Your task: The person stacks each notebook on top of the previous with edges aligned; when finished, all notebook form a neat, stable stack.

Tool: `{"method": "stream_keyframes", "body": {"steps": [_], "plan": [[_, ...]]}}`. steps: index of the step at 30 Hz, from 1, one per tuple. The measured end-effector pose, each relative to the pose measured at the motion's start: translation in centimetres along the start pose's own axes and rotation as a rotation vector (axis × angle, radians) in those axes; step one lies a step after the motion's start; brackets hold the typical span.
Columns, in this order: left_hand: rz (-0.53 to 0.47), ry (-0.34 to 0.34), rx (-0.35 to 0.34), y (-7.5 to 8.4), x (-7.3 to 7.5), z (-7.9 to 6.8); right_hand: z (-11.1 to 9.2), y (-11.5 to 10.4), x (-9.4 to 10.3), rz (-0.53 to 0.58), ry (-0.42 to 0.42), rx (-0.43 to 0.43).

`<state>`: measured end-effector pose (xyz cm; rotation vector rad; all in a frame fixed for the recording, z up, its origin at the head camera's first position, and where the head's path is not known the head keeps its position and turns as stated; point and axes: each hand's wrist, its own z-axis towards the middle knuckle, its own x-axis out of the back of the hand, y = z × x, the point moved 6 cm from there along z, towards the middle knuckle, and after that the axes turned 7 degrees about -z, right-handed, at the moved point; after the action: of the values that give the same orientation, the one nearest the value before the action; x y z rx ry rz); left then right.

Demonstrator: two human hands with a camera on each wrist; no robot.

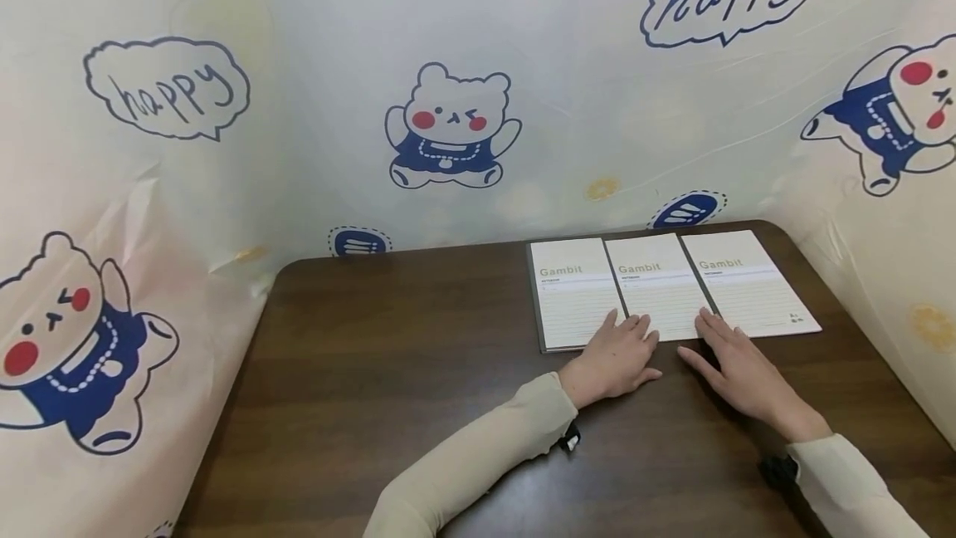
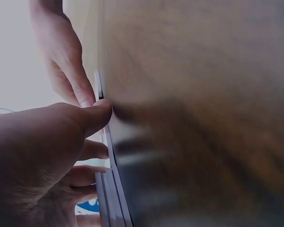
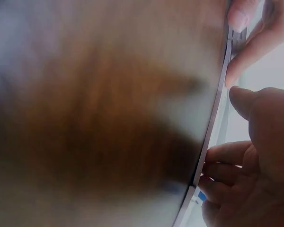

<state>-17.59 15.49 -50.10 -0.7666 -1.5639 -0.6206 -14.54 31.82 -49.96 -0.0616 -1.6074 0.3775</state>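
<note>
Three white notebooks with "Gambit" on their covers lie side by side: a left notebook (image 1: 571, 318), a middle notebook (image 1: 648, 293) and a right notebook (image 1: 762, 297). My left hand (image 1: 612, 355) rests its fingers over the near edge where the left and middle ones meet. The fingers of my right hand (image 1: 739, 364) touch the near corner between the middle and right ones, thumb apart to the left. In the left wrist view, several layered edges (image 2: 114, 198) show under the left fingers. The right wrist view shows a thin notebook edge (image 3: 210, 130) beside the right fingertips.
The notebooks lie near the back right of a dark brown wooden table (image 1: 388, 364). A pale wall covering (image 1: 560, 48) printed with bears and "happy" bubbles rises behind the table and along both sides.
</note>
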Motion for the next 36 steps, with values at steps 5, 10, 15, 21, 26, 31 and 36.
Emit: {"method": "stream_keyframes", "body": {"steps": [5,10,15,21,26,31,36], "plan": [[-0.006,-0.035,0.010,0.3,0.3,-0.3,-0.7,-0.3,0.0,0.011,0.016,0.014],[-0.001,-0.040,0.015,0.8,0.6,-0.7,-1.4,-0.6,-0.1,0.015,0.031,0.021],[-0.001,-0.026,0.013,1.0,0.8,-1.0,-2.0,-0.8,-0.1,0.019,0.017,0.015],[-0.002,-0.016,0.001,1.5,0.7,-1.4,-2.5,-1.1,0.4,0.013,0.000,-0.017],[-0.004,-0.042,-0.016,2.8,0.7,-2.5,-4.1,-1.4,0.2,-0.024,-0.005,-0.034],[0.020,-0.037,-0.049,4.7,0.9,-3.7,-6.2,-1.7,0.0,-0.029,0.007,-0.044],[0.011,0.028,-0.073,5.6,0.8,-4.2,-7.3,-1.9,0.3,-0.014,0.019,-0.044]]}}
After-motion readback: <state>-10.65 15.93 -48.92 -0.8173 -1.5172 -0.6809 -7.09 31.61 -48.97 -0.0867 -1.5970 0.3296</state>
